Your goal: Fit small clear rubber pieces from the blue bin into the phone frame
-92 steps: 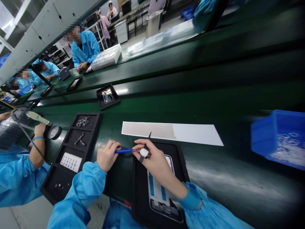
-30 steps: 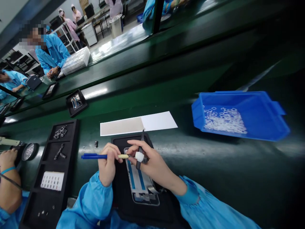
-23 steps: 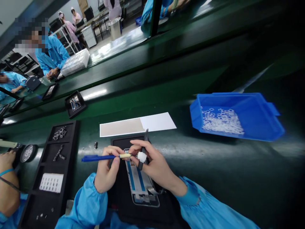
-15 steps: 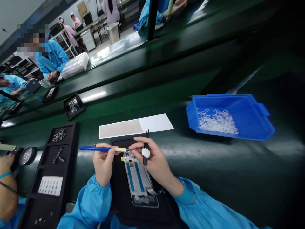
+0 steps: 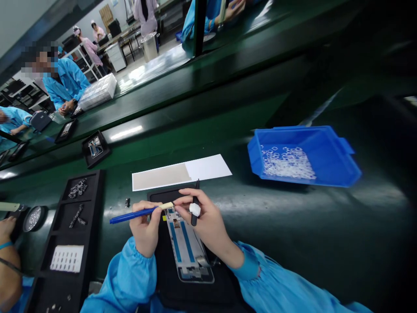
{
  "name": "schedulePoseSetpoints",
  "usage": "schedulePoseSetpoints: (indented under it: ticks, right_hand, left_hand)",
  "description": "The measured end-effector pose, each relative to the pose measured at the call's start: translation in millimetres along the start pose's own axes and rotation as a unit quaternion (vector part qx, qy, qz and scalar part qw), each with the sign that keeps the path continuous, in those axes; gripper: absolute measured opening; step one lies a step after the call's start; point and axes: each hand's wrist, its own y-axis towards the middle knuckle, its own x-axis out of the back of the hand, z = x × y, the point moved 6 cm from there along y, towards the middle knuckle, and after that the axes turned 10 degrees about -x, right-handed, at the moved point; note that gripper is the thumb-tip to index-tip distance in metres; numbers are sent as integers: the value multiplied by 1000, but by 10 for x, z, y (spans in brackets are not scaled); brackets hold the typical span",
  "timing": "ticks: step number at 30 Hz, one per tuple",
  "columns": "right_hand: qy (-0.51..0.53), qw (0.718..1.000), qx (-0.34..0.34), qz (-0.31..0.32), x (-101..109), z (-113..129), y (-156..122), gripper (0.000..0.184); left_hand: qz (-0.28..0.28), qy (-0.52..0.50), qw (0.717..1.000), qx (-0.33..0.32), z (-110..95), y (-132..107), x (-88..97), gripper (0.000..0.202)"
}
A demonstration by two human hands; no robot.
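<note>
Pinched between thumb and fingers of my left hand (image 5: 145,228) is a blue pen-like tool (image 5: 135,214) with a cream front end. My right hand (image 5: 208,221) holds black tweezers (image 5: 194,219) with a white wrap, their points aimed away from me. The thumb and forefinger of that hand meet at the tool's cream end; whether a tiny part sits between them I cannot make out. Below both hands lies an open phone frame (image 5: 187,243) with two blue strips and a loose flex cable near its lower right. It rests on a black tray (image 5: 228,291).
To the left stands a compartment tray (image 5: 94,208) with small metal parts and a white card. A small dark part (image 5: 127,202) lies beside it. Beyond my hands is a white sheet (image 5: 208,167); a blue bin (image 5: 335,161) of white rings stands right. A co-worker's arm (image 5: 9,261) is far left.
The blue tool has tilted, its blue back end dropping towards me and its cream end rising. Both hands stay close together over the phone frame. The whole view has shifted slightly.
</note>
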Motion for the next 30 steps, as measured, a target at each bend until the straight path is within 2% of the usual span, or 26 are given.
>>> schedulePoseSetpoints:
  ticks: [8, 14, 16, 19, 22, 24, 26, 27, 29, 30]
  right_hand:
    - [-1, 1000, -2, -7, 0, -2, -12, 27]
    - [-18, 1000, 13, -18, 8, 12, -4, 25]
    - [-10, 1000, 13, -15, 11, 22, 0, 24]
    - [3, 1000, 16, -4, -7, 42, -8, 23]
    - [21, 999, 25, 11, -53, 75, -28, 23]
    - [25, 999, 36, 14, -43, 117, -23, 23]
    - [8, 998, 56, -11, 90, 191, 26, 22]
    - [-12, 996, 74, -41, 228, 249, 69, 23]
    - [-79, 981, 117, -133, 642, 406, 171, 25]
    - [-134, 962, 136, -193, 896, 500, 220, 26]
  left_hand:
    - [21, -3, 997, -72, -79, -17, -35, 12]
    - [20, -5, 997, -68, -77, -14, -37, 12]
    - [11, -7, 999, -33, -34, -18, -24, 14]
    - [5, -27, 996, 81, 86, -31, -26, 24]
    - [11, -87, 974, 209, 192, -53, -86, 36]
    - [16, -122, 957, 264, 222, -56, -129, 41]
    - [18, -144, 946, 289, 228, -47, -146, 43]
    - [16, -153, 945, 290, 222, -38, -141, 43]
    - [9, -163, 946, 280, 208, -19, -104, 42]
    - [7, -162, 948, 272, 201, -11, -78, 41]
